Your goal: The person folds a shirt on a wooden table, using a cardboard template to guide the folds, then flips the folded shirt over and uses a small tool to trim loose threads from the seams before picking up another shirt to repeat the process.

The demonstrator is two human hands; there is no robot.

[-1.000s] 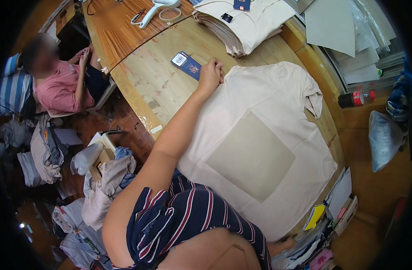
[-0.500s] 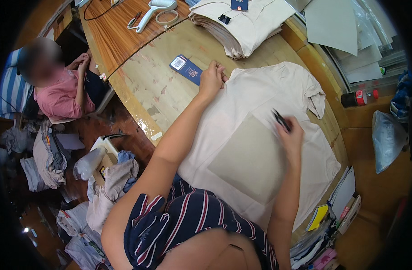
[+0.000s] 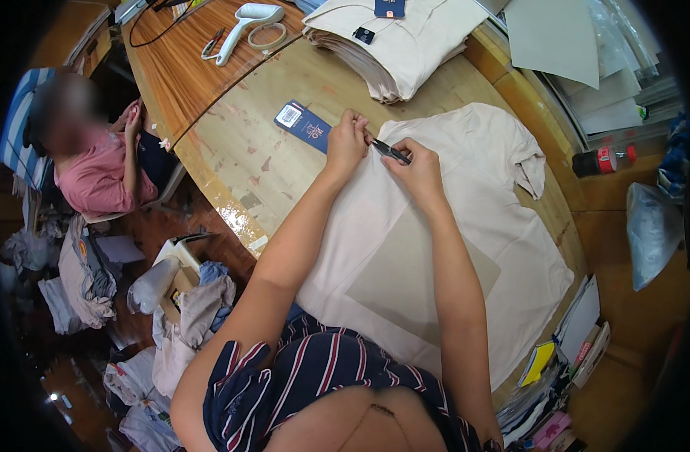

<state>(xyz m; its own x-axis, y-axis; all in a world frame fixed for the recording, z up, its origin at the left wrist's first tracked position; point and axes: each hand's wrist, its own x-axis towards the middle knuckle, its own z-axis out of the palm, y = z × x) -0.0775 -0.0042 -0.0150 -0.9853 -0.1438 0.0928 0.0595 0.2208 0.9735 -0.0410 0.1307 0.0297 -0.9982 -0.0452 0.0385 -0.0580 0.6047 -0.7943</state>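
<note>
Along the bench's [image 3: 247,154] right edge lies a shirt [image 3: 477,177], a panel [image 3: 390,275] within its outline. The left hand [image 3: 348,141] and right hand [image 3: 420,169] meet at its far left part, a tag [image 3: 303,126] just left of them. Behind the shirt is a garment stack [image 3: 413,45]; left of that, across a seam, a tape ring [image 3: 267,35] beside a lint roller [image 3: 241,30]. Beyond the left edge sits a person [image 3: 107,173]; past the right edge, a bottle [image 3: 602,160].
</note>
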